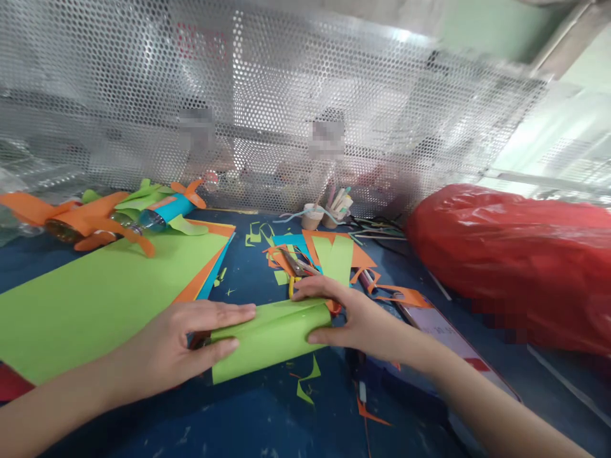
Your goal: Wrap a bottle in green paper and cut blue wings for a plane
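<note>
A sheet of lime-green paper [272,346] is curled into a tube low over the blue table, its upper edge overlapping. My left hand [191,340] grips the tube's left end, fingers on top and thumb along the near side. At the right end, my right hand [338,315] curves its fingers over the top with the thumb pressed on the front. Something dark and shiny shows at the left end under my left hand; I cannot make out what it is. Just behind the tube lie scissors [296,264] with a yellow handle, on paper scraps.
Stacked coloured sheets [119,286] lie left, with orange-and-blue paper-covered bottles [169,210] behind. Cups of pens [312,216] stand at the back by a perforated metal screen [267,95]. On the right are a phone [443,331] and a red plastic bag [515,267].
</note>
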### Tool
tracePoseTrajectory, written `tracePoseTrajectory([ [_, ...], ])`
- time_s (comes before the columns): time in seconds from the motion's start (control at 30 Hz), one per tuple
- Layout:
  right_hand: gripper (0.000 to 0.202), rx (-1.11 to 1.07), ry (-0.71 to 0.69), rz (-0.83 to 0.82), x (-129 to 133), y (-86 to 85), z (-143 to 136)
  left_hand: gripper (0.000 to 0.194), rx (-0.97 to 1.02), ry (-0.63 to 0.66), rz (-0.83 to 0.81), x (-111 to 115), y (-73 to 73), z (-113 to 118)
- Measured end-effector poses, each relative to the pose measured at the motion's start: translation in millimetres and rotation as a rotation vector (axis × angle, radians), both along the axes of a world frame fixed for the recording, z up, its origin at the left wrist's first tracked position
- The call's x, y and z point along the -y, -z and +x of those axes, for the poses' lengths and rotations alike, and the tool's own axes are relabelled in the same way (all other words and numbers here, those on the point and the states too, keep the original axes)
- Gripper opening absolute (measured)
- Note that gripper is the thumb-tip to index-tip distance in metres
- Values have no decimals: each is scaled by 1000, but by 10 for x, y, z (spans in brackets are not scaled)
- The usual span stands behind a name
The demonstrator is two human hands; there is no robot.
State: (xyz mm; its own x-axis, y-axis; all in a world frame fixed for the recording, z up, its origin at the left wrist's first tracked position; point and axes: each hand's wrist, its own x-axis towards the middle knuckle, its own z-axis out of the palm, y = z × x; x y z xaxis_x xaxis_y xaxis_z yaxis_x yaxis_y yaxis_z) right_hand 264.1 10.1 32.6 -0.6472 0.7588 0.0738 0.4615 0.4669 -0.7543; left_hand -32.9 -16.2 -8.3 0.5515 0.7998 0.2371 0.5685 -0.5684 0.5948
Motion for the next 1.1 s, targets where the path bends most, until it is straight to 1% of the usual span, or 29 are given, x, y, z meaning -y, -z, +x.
tracePoseTrajectory([
  [0.1,47,-4,11,57,8,46,16,38,8,31,46,6,11,1],
  [0.23,37,-70,-61,159,-12,130,43,37,55,37,89,15,41,8],
  [0.37,35,-111,-92,239,-38,183,61,37,98,12,105,24,78,11],
  [0.5,36,-141,-121,323,-55,215,72,40,87,23,106,35,94,2],
  [0.6,35,-162,-137,360,-65,234,70,40,75,28,100,38,95,-7],
  [0.7,29,-167,-156,387,-72,237,66,38,91,34,68,39,98,-12],
  [0.83,27,-110,-185,430,-65,192,83,33,101,35,43,36,112,-12],
  [0.9,25,-47,-210,502,-50,150,95,34,104,54,88,32,122,-12],
  [1.03,24,43,-278,756,-10,76,95,40,86,140,301,28,124,-25],
  [1.1,24,76,-297,861,10,61,88,41,36,156,362,33,118,-41],
])
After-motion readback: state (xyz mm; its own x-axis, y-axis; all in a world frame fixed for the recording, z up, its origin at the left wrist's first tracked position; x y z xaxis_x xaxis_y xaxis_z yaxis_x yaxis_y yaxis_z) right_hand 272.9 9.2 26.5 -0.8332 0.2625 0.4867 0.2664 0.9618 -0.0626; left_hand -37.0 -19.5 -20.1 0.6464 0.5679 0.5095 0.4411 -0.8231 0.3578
